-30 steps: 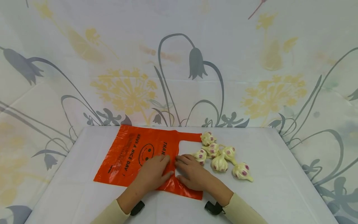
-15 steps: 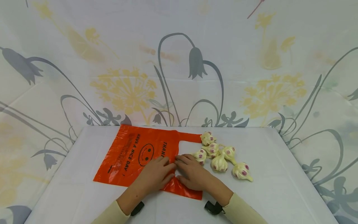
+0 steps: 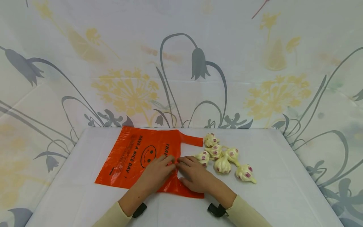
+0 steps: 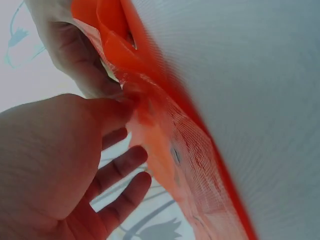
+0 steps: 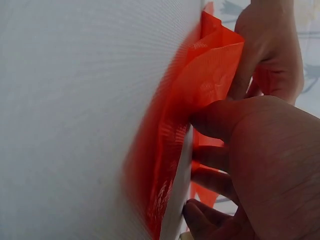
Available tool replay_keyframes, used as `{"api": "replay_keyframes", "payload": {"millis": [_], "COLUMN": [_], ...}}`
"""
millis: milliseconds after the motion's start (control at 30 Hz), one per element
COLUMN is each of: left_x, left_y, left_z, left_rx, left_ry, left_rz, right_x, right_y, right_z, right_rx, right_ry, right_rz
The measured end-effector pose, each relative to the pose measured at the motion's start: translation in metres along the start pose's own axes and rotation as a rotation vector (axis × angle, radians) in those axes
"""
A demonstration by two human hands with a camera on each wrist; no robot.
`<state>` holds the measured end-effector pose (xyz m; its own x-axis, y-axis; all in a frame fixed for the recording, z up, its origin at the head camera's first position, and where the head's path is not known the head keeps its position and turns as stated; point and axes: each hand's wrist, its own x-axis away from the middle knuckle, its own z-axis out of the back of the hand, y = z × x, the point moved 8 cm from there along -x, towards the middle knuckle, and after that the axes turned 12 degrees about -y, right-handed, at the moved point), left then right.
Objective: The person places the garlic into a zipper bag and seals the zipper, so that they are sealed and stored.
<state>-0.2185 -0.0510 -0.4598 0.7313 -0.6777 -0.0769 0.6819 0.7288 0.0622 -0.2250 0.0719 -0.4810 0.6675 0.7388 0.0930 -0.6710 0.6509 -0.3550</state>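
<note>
"What is the bare left hand (image 3: pixel 159 171) doing?"
"It is pinching the edge of a flat, orange-red plastic bag (image 3: pixel 133 154) with a black smiley face, its outer fingers standing apart."
"And the bare right hand (image 3: pixel 197 176)?"
"It is touching the same edge, just beside the left; I can't tell whether it is pinching."
"Where is the bag lying?"
"It is lying on a white tabletop (image 3: pixel 272 154), left of six cream-coloured, purple-marked garlic bulbs (image 3: pixel 222 165)."
</note>
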Motion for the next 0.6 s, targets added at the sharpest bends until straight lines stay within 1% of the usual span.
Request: {"api": "replay_keyframes", "payload": {"millis": [267,367,467,600], "left_x": [0.0,-0.001,0.0,0.001], "left_y": [0.008,0.011,0.011,0.009], "left_z": [0.002,0.001,-0.002,-0.008], "left_rx": [0.018,0.023,0.019,-0.021], "left_ry": [-0.04,-0.071,-0.116,-0.156], "left_rz": [-0.116,-0.145,-0.129,-0.065], "right_x": [0.001,0.001,0.001,0.001], "right_y": [0.0,0.0,-0.001,-0.002], "right_z": [0.001,0.002,0.002,0.001], "right_rx": [0.018,0.017,0.01,0.009], "right_ry": [0.008,0.011,0.009,0.012], "right_rz": [0.009,0.013,0.016,0.023]}}
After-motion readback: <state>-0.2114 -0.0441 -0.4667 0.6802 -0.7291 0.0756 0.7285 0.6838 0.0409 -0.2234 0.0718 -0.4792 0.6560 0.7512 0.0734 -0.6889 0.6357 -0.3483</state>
